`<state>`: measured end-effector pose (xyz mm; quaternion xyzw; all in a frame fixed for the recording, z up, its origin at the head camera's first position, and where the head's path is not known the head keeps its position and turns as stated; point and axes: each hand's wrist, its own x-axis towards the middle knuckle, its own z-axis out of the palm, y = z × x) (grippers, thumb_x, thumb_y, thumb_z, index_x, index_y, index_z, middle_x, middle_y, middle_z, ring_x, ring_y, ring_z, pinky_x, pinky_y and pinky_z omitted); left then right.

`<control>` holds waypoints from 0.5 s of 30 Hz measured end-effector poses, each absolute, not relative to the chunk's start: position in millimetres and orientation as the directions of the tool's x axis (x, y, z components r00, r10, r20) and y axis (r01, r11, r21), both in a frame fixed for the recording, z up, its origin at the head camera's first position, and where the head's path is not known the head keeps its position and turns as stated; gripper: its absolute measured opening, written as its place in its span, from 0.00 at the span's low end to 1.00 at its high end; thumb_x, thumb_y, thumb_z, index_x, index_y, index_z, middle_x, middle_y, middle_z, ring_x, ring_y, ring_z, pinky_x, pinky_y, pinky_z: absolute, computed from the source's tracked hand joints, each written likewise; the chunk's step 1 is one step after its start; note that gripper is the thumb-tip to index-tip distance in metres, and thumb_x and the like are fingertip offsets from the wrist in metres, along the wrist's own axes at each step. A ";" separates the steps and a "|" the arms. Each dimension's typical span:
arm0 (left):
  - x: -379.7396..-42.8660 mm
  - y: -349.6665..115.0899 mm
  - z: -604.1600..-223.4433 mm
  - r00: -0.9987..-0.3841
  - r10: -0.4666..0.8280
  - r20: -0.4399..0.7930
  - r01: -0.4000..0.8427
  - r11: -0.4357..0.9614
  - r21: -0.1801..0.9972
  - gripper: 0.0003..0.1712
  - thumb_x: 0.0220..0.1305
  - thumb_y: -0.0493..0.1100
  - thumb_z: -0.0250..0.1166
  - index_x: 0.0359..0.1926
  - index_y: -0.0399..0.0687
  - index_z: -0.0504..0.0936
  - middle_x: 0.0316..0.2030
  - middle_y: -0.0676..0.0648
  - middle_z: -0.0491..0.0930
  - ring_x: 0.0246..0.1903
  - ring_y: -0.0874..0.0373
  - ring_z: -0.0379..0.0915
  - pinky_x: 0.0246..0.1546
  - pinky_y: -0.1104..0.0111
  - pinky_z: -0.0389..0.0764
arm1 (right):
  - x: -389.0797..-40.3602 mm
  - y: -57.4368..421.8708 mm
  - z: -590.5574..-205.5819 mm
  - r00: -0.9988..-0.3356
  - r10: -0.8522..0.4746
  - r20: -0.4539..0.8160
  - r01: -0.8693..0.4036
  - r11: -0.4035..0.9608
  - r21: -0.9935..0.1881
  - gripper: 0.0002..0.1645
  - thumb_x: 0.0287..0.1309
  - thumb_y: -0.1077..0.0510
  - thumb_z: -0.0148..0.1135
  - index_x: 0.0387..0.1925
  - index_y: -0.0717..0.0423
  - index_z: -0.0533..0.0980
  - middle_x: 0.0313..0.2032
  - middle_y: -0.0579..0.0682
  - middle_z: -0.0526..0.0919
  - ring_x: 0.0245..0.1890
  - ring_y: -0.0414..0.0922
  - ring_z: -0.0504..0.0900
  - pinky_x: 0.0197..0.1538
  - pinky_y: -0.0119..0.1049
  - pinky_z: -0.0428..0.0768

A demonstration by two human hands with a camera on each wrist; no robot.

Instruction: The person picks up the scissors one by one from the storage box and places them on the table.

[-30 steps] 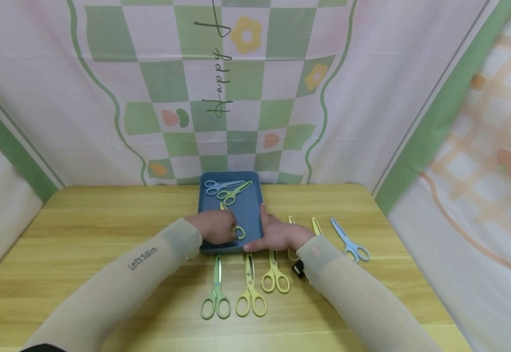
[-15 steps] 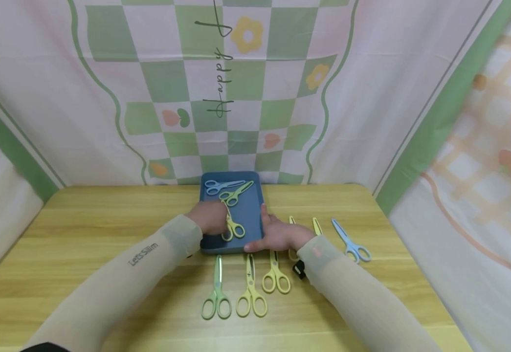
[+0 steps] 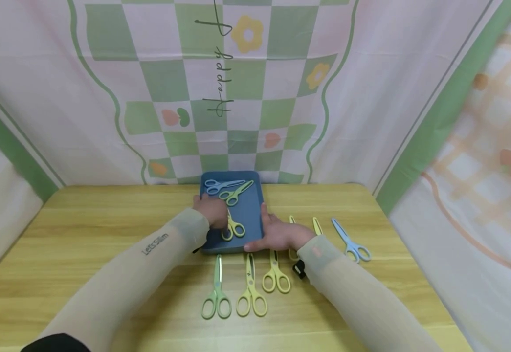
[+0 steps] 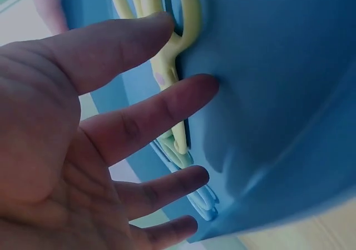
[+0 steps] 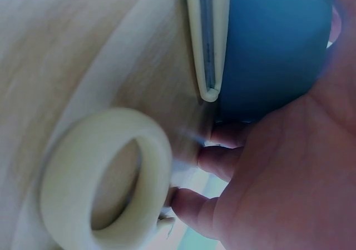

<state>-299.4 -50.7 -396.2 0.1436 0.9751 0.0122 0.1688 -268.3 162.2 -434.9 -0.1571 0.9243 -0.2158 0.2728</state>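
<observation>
A blue tray (image 3: 248, 215) stands at the back of the table. My left hand (image 3: 213, 210) hovers over its left side, fingers spread and nothing held. In the left wrist view, thumb and index finger overlap yellow scissors (image 4: 189, 16) lying on the tray floor. Beyond them in the tray are green scissors (image 3: 233, 195) and blue scissors (image 3: 220, 187). My right hand (image 3: 279, 234) rests against the tray's near right corner, thumb along the front wall, fingers along the right side. In the right wrist view, a yellow scissor tip (image 5: 208, 66) points at the tray wall.
Before the tray lie green scissors (image 3: 217, 293), yellow scissors (image 3: 251, 288) and another yellow pair (image 3: 276, 274). The right forearm partly covers two yellow pairs; blue scissors (image 3: 347, 239) lie farther right. A checked curtain (image 3: 242, 117) hangs right behind the table.
The left hand has lifted off the yellow scissors' handles and moved up and away, uncovering both loops; the scissors stay in the tray. The right hand stays at the tray's corner.
</observation>
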 end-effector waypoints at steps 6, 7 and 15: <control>-300.3 -48.9 -393.6 -0.901 0.250 -0.355 0.244 0.968 0.062 0.11 0.55 0.53 0.75 0.31 0.53 0.86 0.50 0.46 0.80 0.51 0.42 0.61 0.54 0.48 0.57 | -268.1 162.6 -434.0 -0.801 -0.413 -0.433 -0.180 0.856 -0.485 0.83 0.47 0.20 0.64 0.74 0.55 0.18 0.76 0.65 0.32 0.75 0.57 0.38 0.73 0.49 0.49; -300.4 -48.3 -393.5 -0.901 0.246 -0.357 0.241 0.969 0.059 0.12 0.55 0.53 0.74 0.32 0.52 0.87 0.51 0.46 0.80 0.51 0.42 0.61 0.54 0.48 0.57 | -268.1 162.6 -434.0 -0.801 -0.415 -0.431 -0.180 0.854 -0.488 0.83 0.47 0.21 0.64 0.74 0.56 0.18 0.76 0.65 0.32 0.75 0.57 0.38 0.72 0.49 0.49; -301.3 -42.0 -393.6 -0.895 0.248 -0.370 0.261 0.965 0.016 0.15 0.57 0.51 0.73 0.41 0.48 0.88 0.52 0.43 0.79 0.55 0.38 0.61 0.58 0.45 0.55 | -268.2 162.4 -433.3 -0.799 -0.414 -0.436 -0.185 0.859 -0.477 0.83 0.47 0.20 0.63 0.74 0.55 0.18 0.76 0.64 0.32 0.75 0.56 0.38 0.73 0.48 0.49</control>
